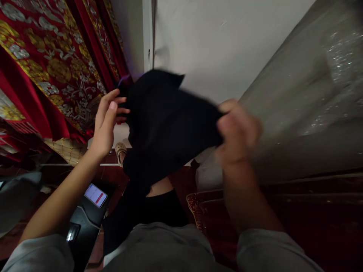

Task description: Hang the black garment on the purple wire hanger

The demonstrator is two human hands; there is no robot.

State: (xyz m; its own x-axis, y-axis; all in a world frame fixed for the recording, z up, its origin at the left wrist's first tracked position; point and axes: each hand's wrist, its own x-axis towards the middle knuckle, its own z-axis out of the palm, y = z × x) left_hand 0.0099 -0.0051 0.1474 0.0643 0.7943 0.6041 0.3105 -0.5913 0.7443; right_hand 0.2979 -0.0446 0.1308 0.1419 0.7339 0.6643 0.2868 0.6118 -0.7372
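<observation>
A black piece of cloth (pixel 170 121), probably a garment, hangs spread out before me and blurs a little with motion. My right hand (pixel 239 128) is closed on its right corner, fingers and thumb pinched together, also blurred. At the cloth's left edge is my left hand (pixel 106 121), its fingers apart and the thumb raised; the fingertips lie against the dark fabric or just beside it. Above that hand a thin purple curved line (pixel 124 79) shows, too blurred to name. The cloth's lower part hangs over my legs.
Red curtains with gold and silver embroidery (pixel 68 64) hang at left. A lit phone (pixel 96 195) lies on a black surface (pixel 85 221) with a cable. Clear plastic sheeting (pixel 312 102) covers the right side, above dark red furniture (pixel 283 215). A beige clog (pixel 121 149) shows below.
</observation>
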